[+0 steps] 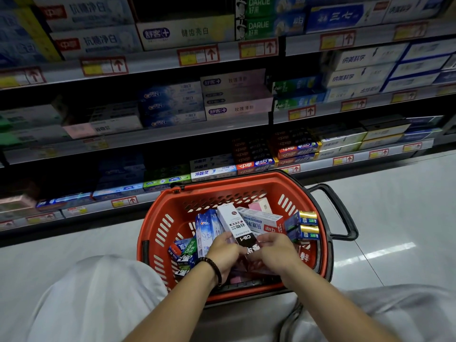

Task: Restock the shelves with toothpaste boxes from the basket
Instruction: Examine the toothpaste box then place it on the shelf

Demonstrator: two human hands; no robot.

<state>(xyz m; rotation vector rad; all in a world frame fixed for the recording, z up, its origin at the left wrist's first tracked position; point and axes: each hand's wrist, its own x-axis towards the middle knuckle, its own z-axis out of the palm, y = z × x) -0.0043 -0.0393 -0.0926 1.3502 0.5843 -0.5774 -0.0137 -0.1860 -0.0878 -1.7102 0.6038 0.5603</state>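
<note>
Toothpaste box, white with a black end marked CB-1, stands tilted above the red basket, which sits on the floor before the shelves. The left hand, with a beaded bracelet at its wrist, and the right hand both grip the box's lower black end with curled fingers. Other boxes lie jumbled in the basket beneath.

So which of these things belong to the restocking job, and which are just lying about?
Part of the job: red basket; white and black box, gripped by left hand and right hand; blue box and green Darlie box in the basket; shelves.
Just there: beaded bracelet on the left wrist; price tags; floor.
</note>
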